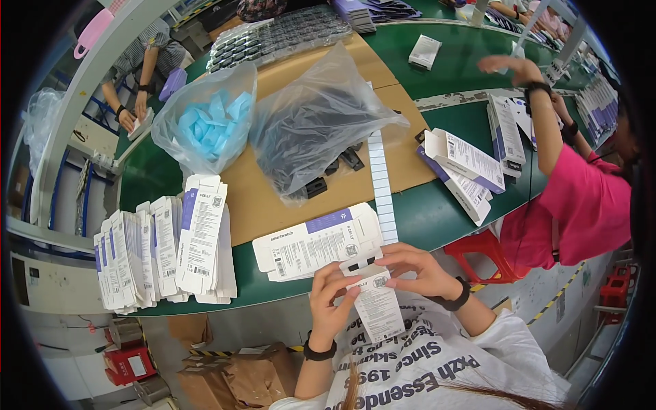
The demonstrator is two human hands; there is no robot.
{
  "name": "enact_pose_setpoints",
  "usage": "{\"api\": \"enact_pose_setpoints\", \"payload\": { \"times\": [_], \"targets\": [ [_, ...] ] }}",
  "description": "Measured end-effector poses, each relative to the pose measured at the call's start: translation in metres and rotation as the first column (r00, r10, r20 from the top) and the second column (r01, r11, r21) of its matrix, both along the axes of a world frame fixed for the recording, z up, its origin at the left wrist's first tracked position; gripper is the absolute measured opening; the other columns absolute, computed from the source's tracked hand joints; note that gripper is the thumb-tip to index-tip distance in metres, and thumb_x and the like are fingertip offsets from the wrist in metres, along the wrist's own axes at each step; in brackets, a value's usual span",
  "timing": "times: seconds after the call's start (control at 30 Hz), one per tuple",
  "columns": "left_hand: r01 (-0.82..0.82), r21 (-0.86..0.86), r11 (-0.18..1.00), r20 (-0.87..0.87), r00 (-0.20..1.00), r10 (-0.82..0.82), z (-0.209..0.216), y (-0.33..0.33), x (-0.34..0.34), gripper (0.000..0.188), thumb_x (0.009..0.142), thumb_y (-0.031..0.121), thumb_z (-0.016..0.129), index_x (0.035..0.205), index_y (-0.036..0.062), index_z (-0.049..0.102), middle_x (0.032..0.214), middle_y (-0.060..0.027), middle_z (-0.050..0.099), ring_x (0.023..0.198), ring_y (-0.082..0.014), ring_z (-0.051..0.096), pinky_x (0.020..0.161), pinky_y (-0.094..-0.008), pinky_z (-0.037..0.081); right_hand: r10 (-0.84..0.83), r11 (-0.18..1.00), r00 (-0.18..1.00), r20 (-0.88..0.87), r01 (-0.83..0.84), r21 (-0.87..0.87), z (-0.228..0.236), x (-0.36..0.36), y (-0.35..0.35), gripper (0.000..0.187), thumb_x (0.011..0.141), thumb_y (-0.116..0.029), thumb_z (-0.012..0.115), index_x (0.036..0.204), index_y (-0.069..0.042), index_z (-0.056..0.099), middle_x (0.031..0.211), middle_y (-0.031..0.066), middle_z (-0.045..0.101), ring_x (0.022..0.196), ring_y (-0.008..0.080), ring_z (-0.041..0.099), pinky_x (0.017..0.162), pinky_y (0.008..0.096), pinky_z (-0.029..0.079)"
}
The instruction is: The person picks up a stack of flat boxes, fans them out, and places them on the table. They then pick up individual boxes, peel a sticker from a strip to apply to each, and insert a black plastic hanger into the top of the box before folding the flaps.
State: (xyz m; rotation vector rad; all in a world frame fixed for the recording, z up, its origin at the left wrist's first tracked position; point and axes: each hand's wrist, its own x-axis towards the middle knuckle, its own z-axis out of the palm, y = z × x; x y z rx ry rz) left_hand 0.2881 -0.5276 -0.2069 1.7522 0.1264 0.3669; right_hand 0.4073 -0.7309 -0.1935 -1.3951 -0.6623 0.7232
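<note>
White carton (379, 311), long axis running toward the wearer's shirt (437, 355); left hand (329, 303) grasping its left edge, right hand (418, 275) its flapped far end; both equally near.

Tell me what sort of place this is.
Probably a factory packing line: many cartons stand packed together on the green bench, dark parts lie bulk-packed in a clear bag, and a co-worker in pink is at the bench too.
</note>
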Motion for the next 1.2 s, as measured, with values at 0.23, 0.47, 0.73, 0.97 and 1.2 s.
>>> {"api": "enact_pose_setpoints", "payload": {
  "times": [0.23,0.47,0.73,0.97,1.2],
  "targets": [
    [-0.013,0.091,0.996,0.017,1.0,0.011,0.006,-0.002,0.007,0.024,0.081,-0.002,0.074,0.104,0.0029,0.072,0.123,-0.0084,0.05,0.096,-0.0149,0.062,0.073,-0.0248,0.061,-0.011,1.0,0.989,0.148,0.012,-0.009,0.008,0.005,0.001,0.037,0.085,0.001,0.069,0.121,-0.008,0.067,0.134,0.0132,0.049,0.116,0.0231,0.058,0.087,0.0311,0.058],
    [-0.07,-0.196,0.978,-0.213,0.977,0.027,0.015,-0.001,0.015,0.03,0.076,-0.006,0.076,0.105,0.0006,0.069,0.12,-0.007,0.052,0.094,-0.0155,0.063,0.073,-0.0246,0.062,0.006,1.0,0.995,0.1,-0.006,0.003,0.002,0.006,-0.001,0.034,0.084,0.003,0.069,0.117,-0.005,0.068,0.133,0.0137,0.048,0.117,0.0231,0.057,0.086,0.031,0.057],
    [0.034,0.043,0.999,-0.032,0.999,-0.033,0.013,0.002,0.013,0.027,0.076,-0.004,0.078,0.101,0.0006,0.069,0.112,-0.0094,0.057,0.093,-0.0166,0.064,0.071,-0.0247,0.061,-0.193,0.981,0.98,-0.057,0.19,-0.046,0.014,-0.003,0.005,0.023,0.081,0.003,0.072,0.104,-0.002,0.07,0.113,0.0089,0.061,0.11,0.0197,0.061,0.091,0.0315,0.054],
    [0.014,-0.016,1.0,0.009,1.0,-0.014,0.001,0.003,0.002,0.022,0.078,-0.002,0.077,0.099,0.0009,0.068,0.106,-0.0084,0.059,0.099,-0.0188,0.064,0.072,-0.0266,0.061,-0.135,0.986,0.912,0.387,0.164,-0.043,0.006,0.001,0.001,0.02,0.077,0.0,0.077,0.096,-0.004,0.073,0.108,0.0083,0.065,0.094,0.02,0.066,0.08,0.0292,0.054],
    [-0.062,0.012,0.998,-0.127,0.99,0.063,0.02,-0.001,0.005,0.02,0.079,0.0,0.077,0.098,0.0019,0.071,0.099,-0.0095,0.067,0.087,-0.0185,0.07,0.075,-0.0281,0.062,-0.071,0.969,0.939,0.338,0.146,-0.202,0.021,0.002,0.006,0.02,0.076,-0.001,0.078,0.096,-0.003,0.074,0.106,0.01,0.066,0.088,0.0196,0.067,0.074,0.0291,0.056]
  ]
}}
